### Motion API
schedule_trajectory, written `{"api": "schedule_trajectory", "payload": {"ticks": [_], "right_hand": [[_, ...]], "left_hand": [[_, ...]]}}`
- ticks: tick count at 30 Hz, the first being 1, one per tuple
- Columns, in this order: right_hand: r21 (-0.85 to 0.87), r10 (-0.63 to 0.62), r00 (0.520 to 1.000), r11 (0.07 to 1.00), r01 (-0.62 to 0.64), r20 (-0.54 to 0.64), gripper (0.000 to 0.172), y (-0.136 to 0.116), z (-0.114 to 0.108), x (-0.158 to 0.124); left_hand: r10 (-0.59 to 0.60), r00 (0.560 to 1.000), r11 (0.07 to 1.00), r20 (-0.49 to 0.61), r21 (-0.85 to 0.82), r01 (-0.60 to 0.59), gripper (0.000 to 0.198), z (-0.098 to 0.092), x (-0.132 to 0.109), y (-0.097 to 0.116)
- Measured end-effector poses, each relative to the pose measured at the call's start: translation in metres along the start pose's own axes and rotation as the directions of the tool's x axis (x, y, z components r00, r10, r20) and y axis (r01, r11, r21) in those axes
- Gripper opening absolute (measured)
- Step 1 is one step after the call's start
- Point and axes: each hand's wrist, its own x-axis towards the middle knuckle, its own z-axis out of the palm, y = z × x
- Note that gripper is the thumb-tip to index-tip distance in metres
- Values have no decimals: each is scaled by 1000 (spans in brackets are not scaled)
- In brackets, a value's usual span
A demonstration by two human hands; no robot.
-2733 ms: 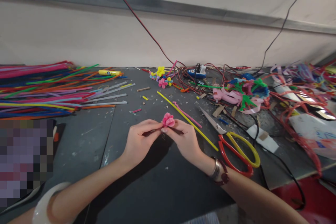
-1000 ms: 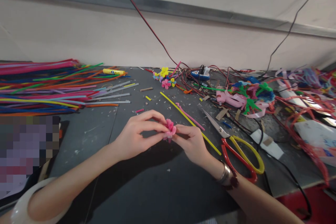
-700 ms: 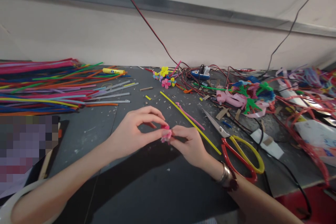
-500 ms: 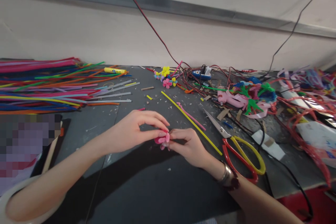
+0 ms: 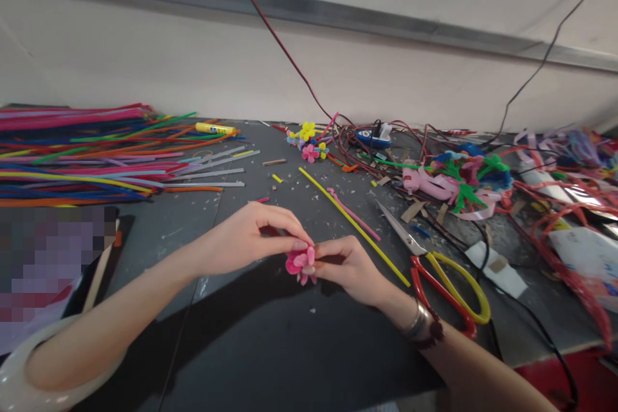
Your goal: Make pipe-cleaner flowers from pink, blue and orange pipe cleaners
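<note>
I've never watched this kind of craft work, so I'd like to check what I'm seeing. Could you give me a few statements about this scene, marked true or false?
1. The left hand and right hand are both pinching a small pink pipe-cleaner flower. True.
2. The right hand is holding the scissors. False: they lie on the table to the right of that hand.
3. A wide white bangle circles the left forearm. True.
4. The big pile of multicoloured pipe cleaners lies to the right of the scissors. False: it lies at the far left of the table.
</note>
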Motion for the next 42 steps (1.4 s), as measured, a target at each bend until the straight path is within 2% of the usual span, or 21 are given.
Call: {"api": "schedule_trajectory", "payload": {"ticks": [2,6,9,12,15,17,19,23,28,31,34,38,42], "right_hand": [[-97,-52,998,994,47,-47,23,1,1,0],[-312,-168,981,941,131,-95,16,3,3,0],[-367,-177,980,921,134,-88,17,2,4,0],[-302,-123,992,947,107,-34,20,0,3,-1],[-194,-73,997,978,75,17,22,-1,1,-1],[-138,-60,998,988,63,27,24,-1,1,-1],[-106,-64,997,992,68,36,24,-2,1,-1],[-104,-91,995,990,95,46,20,-3,1,-1],[-182,-134,991,975,131,1,17,-3,2,-1],[-230,-168,985,961,156,-31,15,-1,2,-2],[-249,-162,986,957,149,-30,17,-1,3,-2],[-249,-154,988,957,147,-10,21,-2,3,-1],[-205,-175,981,966,156,-82,20,-3,2,0]], "left_hand": [[-17,999,995,-47,94,22,16,2,-1,3],[-24,975,951,-220,296,90,13,10,-4,13],[-38,959,940,-281,316,130,16,14,-6,15],[-53,978,984,-200,159,85,7,11,-7,11],[-44,999,996,23,-74,45,25,-1,-6,4],[-22,991,993,135,-114,38,28,-8,-4,2],[-8,982,995,187,-98,27,23,-12,-3,3],[-55,988,997,143,-53,63,15,-9,-2,7],[-195,980,980,42,-28,196,11,-3,-3,9],[-261,964,960,44,-97,264,13,0,-3,10],[-292,952,930,95,-205,306,16,2,-2,10],[-279,952,909,126,-285,304,15,3,-1,5],[-230,973,940,26,-255,228,19,-2,-3,-2]]}}
